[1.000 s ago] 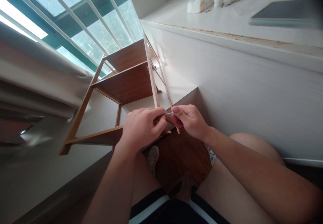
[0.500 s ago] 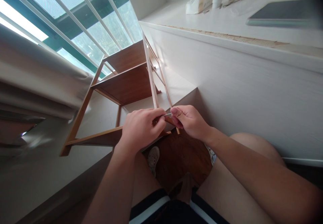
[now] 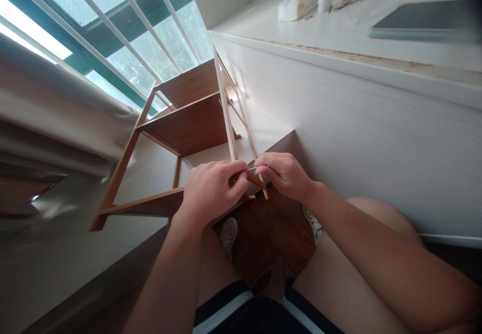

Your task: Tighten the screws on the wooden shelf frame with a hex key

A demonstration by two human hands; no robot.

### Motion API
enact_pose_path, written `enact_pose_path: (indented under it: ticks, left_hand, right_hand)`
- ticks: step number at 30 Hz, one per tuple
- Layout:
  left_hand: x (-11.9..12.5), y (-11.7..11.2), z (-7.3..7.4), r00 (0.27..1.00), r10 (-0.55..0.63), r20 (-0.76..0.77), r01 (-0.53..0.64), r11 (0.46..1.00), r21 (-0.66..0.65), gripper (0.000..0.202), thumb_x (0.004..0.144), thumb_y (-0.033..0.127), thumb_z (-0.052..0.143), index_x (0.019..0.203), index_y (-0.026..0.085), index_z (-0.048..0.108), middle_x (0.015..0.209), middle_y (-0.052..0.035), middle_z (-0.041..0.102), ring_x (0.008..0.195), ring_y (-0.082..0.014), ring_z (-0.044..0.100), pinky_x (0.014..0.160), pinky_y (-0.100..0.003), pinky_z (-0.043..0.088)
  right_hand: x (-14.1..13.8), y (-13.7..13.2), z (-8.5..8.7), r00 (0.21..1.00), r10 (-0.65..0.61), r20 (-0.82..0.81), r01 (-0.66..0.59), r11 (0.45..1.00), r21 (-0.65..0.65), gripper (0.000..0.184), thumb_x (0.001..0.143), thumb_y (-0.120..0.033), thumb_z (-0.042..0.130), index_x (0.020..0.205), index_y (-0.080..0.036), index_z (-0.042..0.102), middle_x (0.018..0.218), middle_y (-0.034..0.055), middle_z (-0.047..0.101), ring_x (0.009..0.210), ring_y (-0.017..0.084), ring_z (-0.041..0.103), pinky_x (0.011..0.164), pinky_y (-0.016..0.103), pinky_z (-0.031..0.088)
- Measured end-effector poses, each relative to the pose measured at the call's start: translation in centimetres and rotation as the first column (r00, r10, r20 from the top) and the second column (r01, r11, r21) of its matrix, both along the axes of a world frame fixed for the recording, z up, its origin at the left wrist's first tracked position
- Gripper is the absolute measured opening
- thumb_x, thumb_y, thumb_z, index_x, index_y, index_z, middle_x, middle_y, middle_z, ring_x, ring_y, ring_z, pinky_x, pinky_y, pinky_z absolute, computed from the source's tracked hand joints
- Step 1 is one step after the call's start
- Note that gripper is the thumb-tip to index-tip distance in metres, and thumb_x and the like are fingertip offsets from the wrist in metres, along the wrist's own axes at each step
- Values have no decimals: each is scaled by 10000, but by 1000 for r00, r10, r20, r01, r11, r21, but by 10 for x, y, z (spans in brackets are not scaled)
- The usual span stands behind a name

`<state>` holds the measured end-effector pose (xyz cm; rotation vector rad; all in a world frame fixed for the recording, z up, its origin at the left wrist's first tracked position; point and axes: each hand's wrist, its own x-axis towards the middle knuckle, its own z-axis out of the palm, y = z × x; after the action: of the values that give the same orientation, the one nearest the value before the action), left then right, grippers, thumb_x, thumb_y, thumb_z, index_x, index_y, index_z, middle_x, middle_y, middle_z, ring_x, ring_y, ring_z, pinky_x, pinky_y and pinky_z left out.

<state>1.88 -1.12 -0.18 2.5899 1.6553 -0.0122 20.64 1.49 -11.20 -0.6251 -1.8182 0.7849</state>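
A small wooden shelf rack (image 3: 188, 123) lies tipped on its side on a white ledge in front of me. My left hand (image 3: 211, 191) is closed around the near corner of its frame, where a thin upright post meets a rail. My right hand (image 3: 288, 176) pinches the outer end of a thin metal tool (image 3: 253, 169), likely a hex key, that reaches across to the joint under my left fingers. Both hands sit close together, a few centimetres apart.
A white cabinet wall (image 3: 357, 138) rises on the right, with a dark tablet (image 3: 425, 20), a plastic bag (image 3: 299, 2) and bottles on its top. A barred window (image 3: 124, 27) and a rolled curtain (image 3: 56, 123) are at the left. My knees and shoes are below.
My right hand has rolled at the wrist, fingers now pointing more downward, turning the metal tool. My left hand and the rack have stayed put.
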Motion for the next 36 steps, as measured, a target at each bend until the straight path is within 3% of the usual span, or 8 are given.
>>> enact_pose_path:
  ticks: [12, 19, 23, 26, 30, 36]
  left_hand:
    - [1, -1, 2, 1000, 11, 7, -11, 1000, -15, 252, 919, 354, 449, 897, 305, 695, 825, 3, 734, 758, -198, 644, 596, -329, 244]
    - [1, -2, 1, 999, 15, 32, -14, 1000, -25, 238, 909, 333, 473, 929, 326, 711, 843, 18, 740, 770, -196, 648, 607, -327, 257]
    - [1, -1, 2, 999, 16, 31, -16, 1000, -19, 240, 901, 316, 481, 959, 331, 712, 867, 20, 747, 783, -197, 654, 606, -325, 261]
    - [1, -1, 3, 1000, 13, 23, -12, 1000, -19, 224, 904, 323, 477, 906, 316, 700, 839, 19, 736, 764, -192, 646, 599, -324, 256]
    - [1, -1, 4, 1000, 10, 8, -9, 1000, -20, 225, 915, 350, 466, 851, 296, 675, 780, 13, 711, 734, -192, 631, 594, -322, 254]
    - [2, -1, 3, 1000, 12, 6, -12, 1000, -16, 227, 912, 349, 462, 840, 295, 671, 763, 9, 700, 724, -192, 625, 589, -326, 242]
  right_hand:
    - [-9, -13, 5, 997, -20, -70, -2, 954, -300, 539, 1023, -498, 433, 602, -169, 505, 561, -24, 468, 544, 97, 430, 571, 248, 339]
    - [-13, -16, 11, 989, -11, -146, -65, 860, -506, 627, 991, -577, 455, 519, -167, 492, 465, -17, 470, 468, 92, 416, 500, 252, 312]
    - [-14, -16, 10, 981, 15, -196, -125, 817, -563, 634, 999, -571, 442, 512, -169, 495, 439, -19, 462, 450, 94, 411, 492, 253, 315]
    - [-10, -14, 10, 993, 18, -119, -75, 865, -497, 583, 1011, -547, 430, 567, -175, 489, 491, -24, 468, 488, 98, 423, 519, 251, 326]
    - [-2, -8, 10, 999, -12, 40, 21, 972, -234, 460, 1023, -470, 452, 668, -181, 498, 605, -22, 481, 573, 107, 433, 585, 251, 335]
    - [4, -2, 9, 990, -65, 126, 59, 997, 50, 317, 1028, -382, 467, 801, -192, 583, 744, 30, 594, 702, 153, 525, 700, 278, 383]
